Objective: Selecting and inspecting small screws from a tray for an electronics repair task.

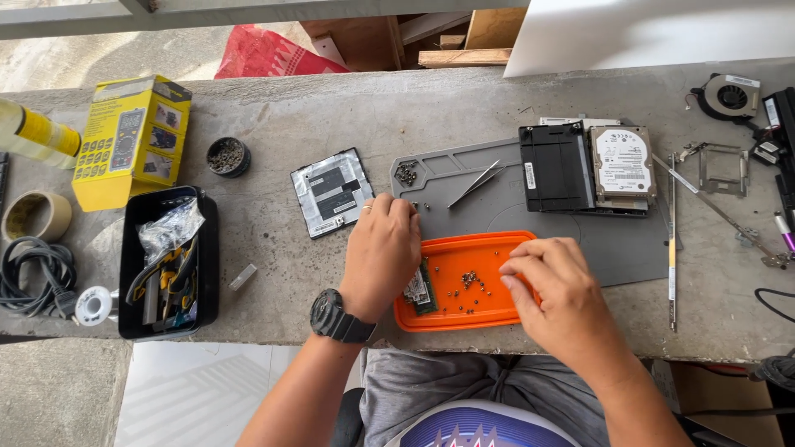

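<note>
An orange tray (489, 247) lies at the near edge of the concrete bench, holding several small screws (469, 280) and a green memory module (422, 290). My left hand (381, 252), with a black wristwatch, rests knuckles-up over the tray's left end, fingers curled at the edge of the grey work mat (497, 207); what it pinches is hidden. My right hand (551, 285) covers the tray's right end, fingertips bent down toward the screws. Tweezers (474, 184) lie on the mat.
A hard drive (623, 161) and black drive caddy (555, 165) sit on the mat's far right. A laptop cover panel (331, 192), black tool bin (166, 261), yellow box (132, 136), tape roll (35, 215), cables and a fan (729, 95) surround them.
</note>
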